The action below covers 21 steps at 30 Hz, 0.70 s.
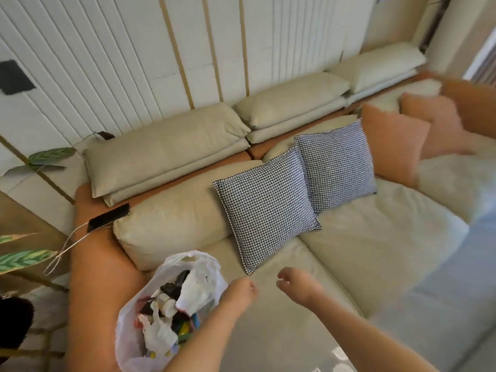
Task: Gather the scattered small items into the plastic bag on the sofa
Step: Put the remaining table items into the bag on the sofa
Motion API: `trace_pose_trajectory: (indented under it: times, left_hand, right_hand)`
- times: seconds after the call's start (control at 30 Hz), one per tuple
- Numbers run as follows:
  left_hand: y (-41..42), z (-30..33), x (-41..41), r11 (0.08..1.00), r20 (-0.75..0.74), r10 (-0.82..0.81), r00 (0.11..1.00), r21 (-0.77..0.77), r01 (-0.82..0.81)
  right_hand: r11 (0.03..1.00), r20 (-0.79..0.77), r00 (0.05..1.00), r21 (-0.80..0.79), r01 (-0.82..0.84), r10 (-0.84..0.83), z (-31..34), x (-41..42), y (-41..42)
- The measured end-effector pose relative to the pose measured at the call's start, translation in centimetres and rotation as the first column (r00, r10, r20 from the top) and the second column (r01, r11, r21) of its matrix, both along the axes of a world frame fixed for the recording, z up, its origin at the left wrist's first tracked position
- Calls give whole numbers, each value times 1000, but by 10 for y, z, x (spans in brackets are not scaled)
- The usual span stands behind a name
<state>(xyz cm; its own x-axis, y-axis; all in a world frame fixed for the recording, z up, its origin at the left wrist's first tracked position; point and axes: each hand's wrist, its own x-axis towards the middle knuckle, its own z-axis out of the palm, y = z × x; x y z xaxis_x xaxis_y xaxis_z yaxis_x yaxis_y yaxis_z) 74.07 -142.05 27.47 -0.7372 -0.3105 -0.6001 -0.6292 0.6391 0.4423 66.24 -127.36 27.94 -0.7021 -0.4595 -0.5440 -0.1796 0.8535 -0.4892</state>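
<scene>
— Where is the plastic bag [206, 267] sitting?

— It is lying open on the sofa [362, 251] seat at the near left end, against the orange armrest [99, 267], and it is holding a jumble of small items [171, 310].

— What are the hands doing?

— The left hand [241, 291] is hovering just beside the bag's right edge, its grip loosely curled and holding nothing. The right hand [298, 287] is hanging above the seat cushion, fingers relaxed, also holding nothing.

— Anything else nearby?

— Two checked pillows [268, 205] are leaning behind, and a phone [108, 217] is resting on the armrest.
</scene>
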Motion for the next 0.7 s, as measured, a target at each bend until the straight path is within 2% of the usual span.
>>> trace_pose_trajectory:
  times: [0.17, 0.33, 0.7]
  left_hand:
    - [85, 11, -60, 976, -25, -214, 976, -31, 213]
    - [191, 17, -111, 927, -29, -376, 926, -25, 375]
    - [407, 4, -161, 769, -56, -638, 768, 1, 639]
  right_hand:
    - [986, -99, 981, 4, 168, -167, 11, -20, 98]
    - [945, -123, 939, 20, 325, -321, 15, -39, 213]
    - [752, -120, 748, 17, 659, -653, 3, -31, 428]
